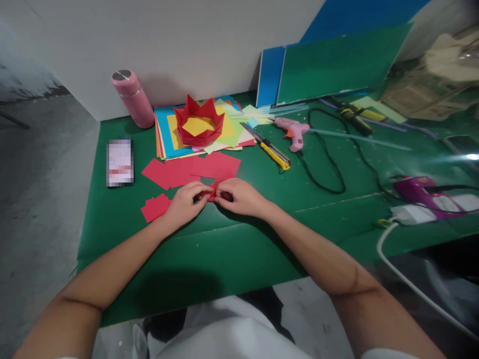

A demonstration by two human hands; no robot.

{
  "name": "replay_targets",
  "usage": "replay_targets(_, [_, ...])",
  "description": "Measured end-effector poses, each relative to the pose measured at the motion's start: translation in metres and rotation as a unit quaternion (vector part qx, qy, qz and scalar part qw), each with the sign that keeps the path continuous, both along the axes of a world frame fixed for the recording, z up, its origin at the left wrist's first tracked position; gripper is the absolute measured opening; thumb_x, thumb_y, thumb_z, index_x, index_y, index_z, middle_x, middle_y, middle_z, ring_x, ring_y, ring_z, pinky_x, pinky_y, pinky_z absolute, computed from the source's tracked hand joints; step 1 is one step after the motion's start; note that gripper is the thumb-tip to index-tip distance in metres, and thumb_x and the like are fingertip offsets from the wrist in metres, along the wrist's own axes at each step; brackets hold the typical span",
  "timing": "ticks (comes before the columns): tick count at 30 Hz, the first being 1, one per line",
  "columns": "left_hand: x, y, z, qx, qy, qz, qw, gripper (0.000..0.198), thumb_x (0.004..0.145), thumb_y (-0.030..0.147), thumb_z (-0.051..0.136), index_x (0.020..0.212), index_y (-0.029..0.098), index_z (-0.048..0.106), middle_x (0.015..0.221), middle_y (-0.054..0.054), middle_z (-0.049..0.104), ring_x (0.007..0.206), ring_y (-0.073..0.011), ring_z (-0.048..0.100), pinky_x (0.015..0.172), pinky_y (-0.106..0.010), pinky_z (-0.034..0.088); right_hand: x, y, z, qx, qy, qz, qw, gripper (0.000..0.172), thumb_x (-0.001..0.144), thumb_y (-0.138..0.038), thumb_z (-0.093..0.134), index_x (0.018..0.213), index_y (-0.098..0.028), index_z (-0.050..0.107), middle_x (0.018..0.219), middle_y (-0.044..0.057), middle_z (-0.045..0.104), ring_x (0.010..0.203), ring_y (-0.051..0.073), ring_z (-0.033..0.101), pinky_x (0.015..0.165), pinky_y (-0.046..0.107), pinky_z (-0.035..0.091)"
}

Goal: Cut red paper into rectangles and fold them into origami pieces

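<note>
My left hand [187, 200] and my right hand [239, 196] meet over the green table [232, 249], both pinched on a small folded piece of red paper [214, 188] between them. Just beyond lie flat red paper sheets [194, 169], and a smaller stack of red paper pieces [155, 207] rests left of my left hand. Farther back, a red folded paper crown [199, 122] sits on a stack of coloured paper [175, 134].
A pink bottle [132, 97] stands at the back left, a phone [119, 162] lies left. A yellow utility knife [269, 147], pink glue gun [294, 132] with black cord, a purple tool [422, 192], white cable and green and blue boards [337, 65] fill the right.
</note>
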State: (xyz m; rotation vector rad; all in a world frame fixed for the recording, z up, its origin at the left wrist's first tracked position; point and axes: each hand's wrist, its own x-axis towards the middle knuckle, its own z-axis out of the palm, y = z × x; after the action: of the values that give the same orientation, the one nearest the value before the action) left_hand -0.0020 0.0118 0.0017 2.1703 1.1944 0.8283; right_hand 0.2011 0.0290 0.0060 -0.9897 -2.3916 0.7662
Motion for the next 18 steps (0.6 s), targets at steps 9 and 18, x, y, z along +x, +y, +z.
replay_targets(9, [-0.0009,0.0009,0.0002,-0.002,0.007,-0.011,1.0,0.01,0.087,0.02,0.063,0.095,0.019,0.069,0.09,-0.004,0.071,0.08,-0.0147,0.064,0.071,-0.025,0.052,-0.0028,-0.002,0.0023,-0.016,-0.016,-0.028,0.999,0.015,0.083,-0.02,0.058,0.069,-0.018,0.052,0.064,0.0,0.058,0.059,0.012,0.047,0.062,0.025,0.031])
replay_targets(18, [0.0001,0.0,-0.0012,-0.002,0.003,-0.007,1.0,0.01,0.087,0.017,0.06,0.093,0.019,0.068,0.087,-0.003,0.069,0.071,-0.0123,0.061,0.065,-0.023,0.051,-0.0038,-0.0018,0.003,-0.024,-0.032,-0.036,0.999,0.015,0.083,-0.019,0.058,0.07,-0.019,0.051,0.066,0.001,0.059,0.06,0.013,0.049,0.061,0.025,0.032])
